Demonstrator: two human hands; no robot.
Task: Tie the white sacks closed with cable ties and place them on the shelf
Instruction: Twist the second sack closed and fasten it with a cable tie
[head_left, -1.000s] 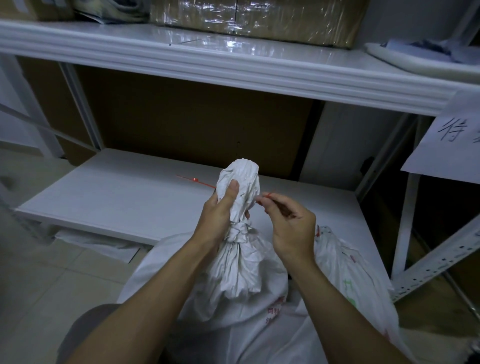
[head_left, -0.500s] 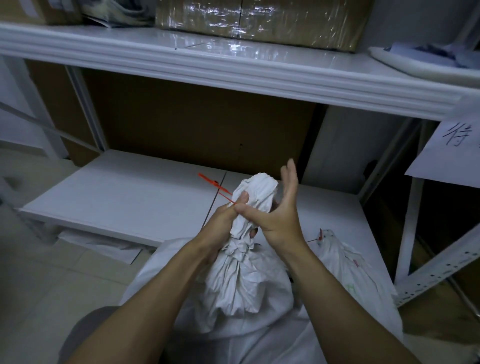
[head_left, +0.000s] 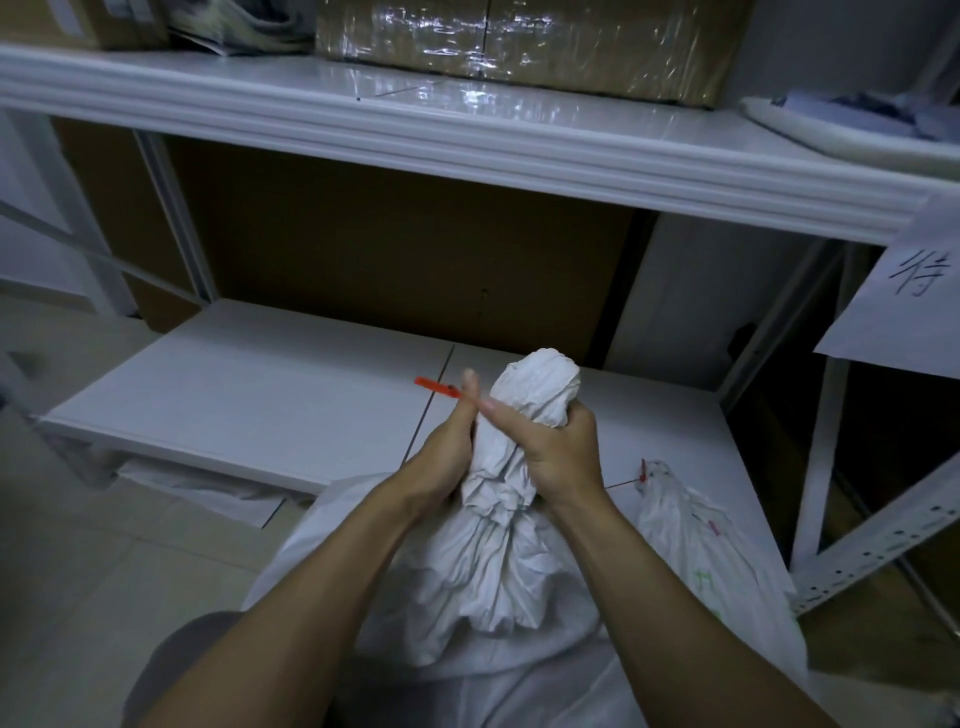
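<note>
One head-worn view looks forward and down, close over both forearms, facing the white shelf (head_left: 249, 395).

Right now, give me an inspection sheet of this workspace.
Surface: white lower shelf board, bare at its left part.
Job's things: crumpled white sack with its neck gathered upright; thin orange cable tie sticking out left of the neck; second white sack to the right with a red tie at its top.
Clutter: tape-wrapped cardboard box on the white upper shelf.
Hands: left hand and right hand both clasp the neck.
Cables: nothing seen.
Surroundings: hanging paper sign with handwriting; pale tiled floor.
</note>
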